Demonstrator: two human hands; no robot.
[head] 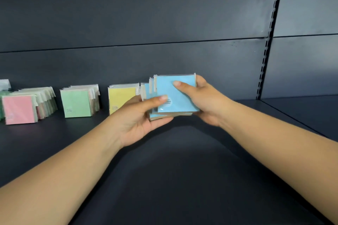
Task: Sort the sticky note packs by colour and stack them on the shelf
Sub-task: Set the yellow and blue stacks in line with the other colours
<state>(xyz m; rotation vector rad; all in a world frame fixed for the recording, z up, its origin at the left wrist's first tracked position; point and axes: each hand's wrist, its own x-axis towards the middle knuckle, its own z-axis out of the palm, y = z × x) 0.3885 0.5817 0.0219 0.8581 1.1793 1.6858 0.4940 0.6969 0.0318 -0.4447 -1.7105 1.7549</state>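
Observation:
Both my hands hold a small bundle of blue sticky note packs (180, 97) just above the dark shelf (164, 170). My left hand (139, 118) grips its lower left corner, thumb on the front pack. My right hand (203, 102) grips its right side, thumb across the blue face. Behind the bundle, more blue packs (145, 90) stand in a row. To the left stand a yellow row (121, 97), a green row (77, 103) and a pink-fronted row (19, 108).
The shelf's dark back panel (146, 23) rises right behind the rows. A slotted upright (267, 51) divides this bay from the one to the right. White and green packs (4, 86) show at the far left edge.

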